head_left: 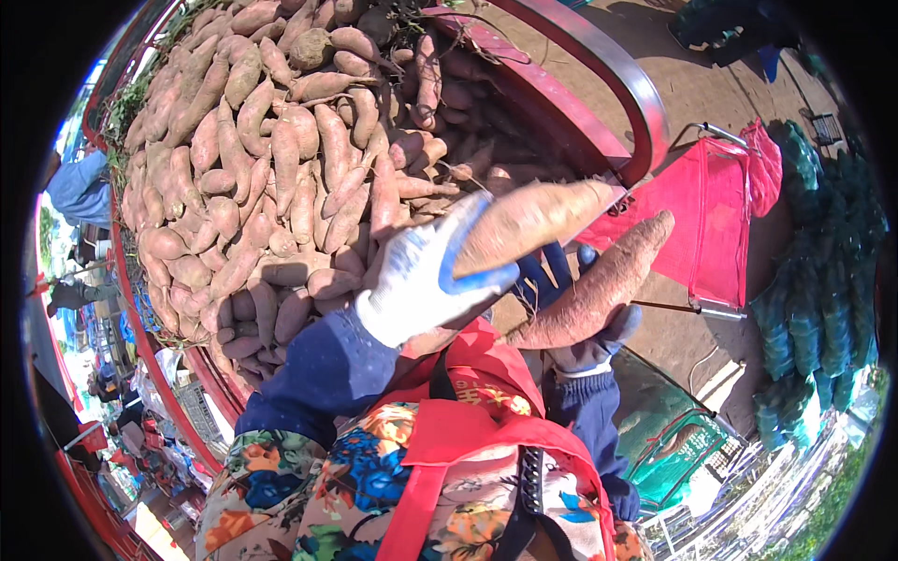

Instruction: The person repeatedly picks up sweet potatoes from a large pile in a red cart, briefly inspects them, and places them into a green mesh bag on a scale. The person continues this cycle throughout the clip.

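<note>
My left hand (421, 273), in a white and blue work glove, grips a large pale sweet potato (526, 221) that points up and to the right. Just to its right, my right hand (575, 301), gloved in blue, holds a reddish sweet potato (596, 287) with its fingers behind it and the thumb at its lower edge. A big heap of sweet potatoes (280, 161) fills the red metal bin beyond and left of my hands. The two held sweet potatoes lie near each other, tilted the same way.
The bin's red rim (547, 98) and a curved metal bar (631, 84) rise at the upper right. A pink mesh sling chair (701, 217) stands right, with green net sacks (821, 301) beyond. A green basket (677, 456) sits lower right. Someone's blue sleeve (81, 186) shows far left.
</note>
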Demonstrator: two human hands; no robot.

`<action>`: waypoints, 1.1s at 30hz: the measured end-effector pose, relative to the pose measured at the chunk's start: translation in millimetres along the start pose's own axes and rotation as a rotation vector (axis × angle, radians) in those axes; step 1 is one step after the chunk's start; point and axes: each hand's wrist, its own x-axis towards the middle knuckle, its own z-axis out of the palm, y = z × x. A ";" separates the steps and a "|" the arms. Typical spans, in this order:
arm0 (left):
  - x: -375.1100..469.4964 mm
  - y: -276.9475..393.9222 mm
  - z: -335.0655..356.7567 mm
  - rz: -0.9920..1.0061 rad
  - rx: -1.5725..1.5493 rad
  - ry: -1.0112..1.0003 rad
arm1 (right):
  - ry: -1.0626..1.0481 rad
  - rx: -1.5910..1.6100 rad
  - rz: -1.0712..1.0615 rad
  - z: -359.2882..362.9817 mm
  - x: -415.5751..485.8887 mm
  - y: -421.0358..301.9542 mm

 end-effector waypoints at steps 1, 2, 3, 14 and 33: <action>-16.6 23.3 15.6 0.009 0.127 -0.123 | 0.041 0.021 -0.025 -3.8 -4.4 -4.0; -32.2 43.7 30.6 -0.006 0.002 -0.276 | 0.098 -0.036 -0.135 -8.2 -14.3 -10.9; -42.9 54.2 37.0 0.165 -0.069 -0.236 | 0.123 -0.048 -0.087 -13.2 -28.4 -21.7; 100.0 -85.4 82.3 0.350 0.227 -0.069 | 1.168 -1.040 -0.399 -35.8 -324.2 -240.7; 22.7 -66.1 -49.7 -0.203 0.263 -0.813 | 0.514 -1.110 0.204 4.4 -101.4 -123.8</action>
